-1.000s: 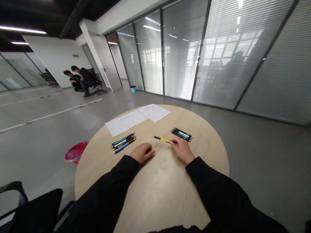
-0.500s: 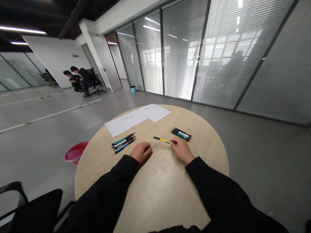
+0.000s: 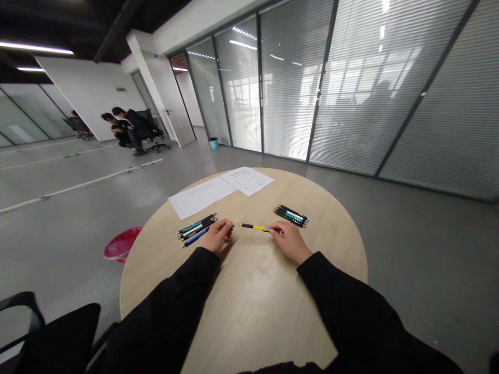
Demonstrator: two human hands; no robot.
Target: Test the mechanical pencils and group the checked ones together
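Yellow and black, that slim pen [image 3: 255, 226] is lying across the middle of the round wooden table [image 3: 257, 306], toward the far side, and both hands are right on it! The right hand [image 3: 290, 241] sits at the pen's near-right end, its thumb and fingertips [image 3: 272, 229] pinched narrow around the barrel, holding it against the tabletop. Over on the other side, the left hand [image 3: 217, 235] has its fingers curled tight, and those fingertips [image 3: 231, 225] come up just beside the pen's pointed tip. Touching or a sliver apart? From up here I can't tell! That same left hand sits right next to a bundle of pens [image 3: 197, 229] lying side by side, blue, green and white among them. A second bundle of pens [image 3: 291, 215] lies beyond the right hand, toward the table's far-right edge. Two sheets of paper [image 3: 218, 189] overlap at the far rim of the table. Off past the table's left edge, a red bucket [image 3: 122, 244] sits on the floor, and well beyond the table two people [image 3: 127, 127] are at a chair.
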